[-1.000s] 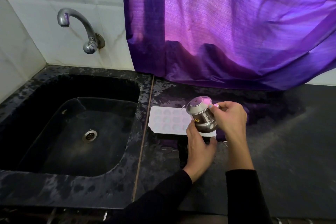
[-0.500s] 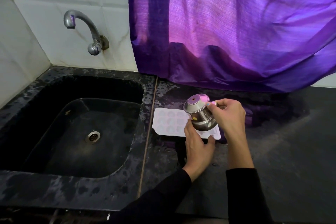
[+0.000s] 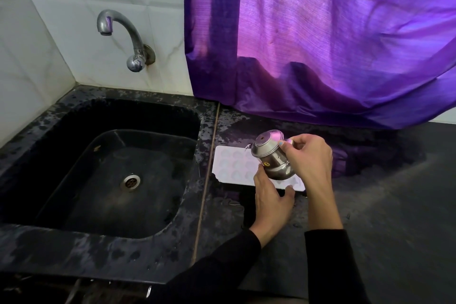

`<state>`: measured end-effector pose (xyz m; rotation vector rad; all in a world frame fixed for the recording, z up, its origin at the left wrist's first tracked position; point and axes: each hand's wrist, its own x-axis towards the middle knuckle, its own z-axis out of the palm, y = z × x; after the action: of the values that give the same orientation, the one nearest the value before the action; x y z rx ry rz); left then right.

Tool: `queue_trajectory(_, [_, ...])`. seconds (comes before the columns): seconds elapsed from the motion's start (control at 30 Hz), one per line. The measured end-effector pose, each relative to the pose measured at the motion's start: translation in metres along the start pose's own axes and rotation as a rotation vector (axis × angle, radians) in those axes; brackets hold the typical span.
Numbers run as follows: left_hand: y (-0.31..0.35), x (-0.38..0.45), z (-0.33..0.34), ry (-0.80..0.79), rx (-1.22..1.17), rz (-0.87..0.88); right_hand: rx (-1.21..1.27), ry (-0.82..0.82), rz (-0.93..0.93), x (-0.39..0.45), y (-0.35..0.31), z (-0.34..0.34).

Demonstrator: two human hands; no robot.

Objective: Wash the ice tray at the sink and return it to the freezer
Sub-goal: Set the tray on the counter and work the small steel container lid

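Ice tray (image 3: 237, 164): white, lying flat on the black countertop (image 3: 385, 205), just right of the seam between sink surround and counter, its long side running away from that seam; its right end is hidden under the hands. Versus a second ago the tray hasn't shifted on the counter; the apparent drift across frames looks like head motion, since tap and sink slide the same way. Small steel pot (image 3: 272, 158) held tilted over the tray's right half, same attitude as before, lid end pointing up-left. Left hand (image 3: 271, 199) has fingers curled up against the pot's underside, thumb spread toward the tray's near edge; right hand (image 3: 308, 155) pinches something small at the pot's upper rim, can't tell whether it's a handle or a lid tab. Grip on both sides unchanged in the last second. My read: washing hasn't started, the tray is still dry-side of the sink and the tap shows no flow; the pot is being handled over it, purpose unclear (no pour visible). Next useful step is probably getting the tray into the basin. Surroundings: black sink (image 3: 61, 131) at the counter's left end, drain (image 3: 130, 181) mid-basin, nothing else visible in it. Curved metal tap (image 3: 123, 35) on white tiled wall (image 3: 74, 7) above the sink's back edge. Purple curtain (image 3: 320, 32) hangs over the counter's back edge, hem touching the surface. Speckled wet-looking marks on the sink surround.
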<state>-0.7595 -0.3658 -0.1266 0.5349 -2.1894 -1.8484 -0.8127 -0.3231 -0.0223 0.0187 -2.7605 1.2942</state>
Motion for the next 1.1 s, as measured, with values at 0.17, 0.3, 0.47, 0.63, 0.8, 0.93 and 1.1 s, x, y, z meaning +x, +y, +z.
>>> queue_trajectory(0.17, [-0.001, 0.0, -0.001, -0.004, -0.011, -0.01, -0.024, -0.004, -0.015, -0.003, -0.001, 0.001])
queue_trajectory(0.3, [-0.002, 0.0, -0.002, -0.011, -0.02, -0.02, -0.037, -0.002, -0.02, -0.004, -0.002, 0.001])
queue_trajectory(0.47, [-0.001, -0.001, -0.003, -0.007, -0.02, -0.02, -0.034, 0.003, -0.013, -0.005, -0.002, 0.002])
queue_trajectory(0.63, [0.001, -0.004, -0.005, 0.005, -0.017, -0.008, 0.0, 0.019, 0.023, -0.005, 0.0, 0.001])
queue_trajectory(0.8, [0.002, -0.008, -0.007, 0.039, 0.014, 0.019, 0.087, 0.016, 0.064, -0.006, 0.002, -0.003])
queue_trajectory(0.93, [0.004, -0.008, -0.009, 0.05, 0.017, 0.023, 0.111, 0.008, 0.073, -0.006, 0.0, -0.002])
queue_trajectory(1.1, [0.004, -0.007, -0.013, 0.063, 0.003, 0.001, 0.088, 0.007, 0.054, -0.007, -0.006, 0.005])
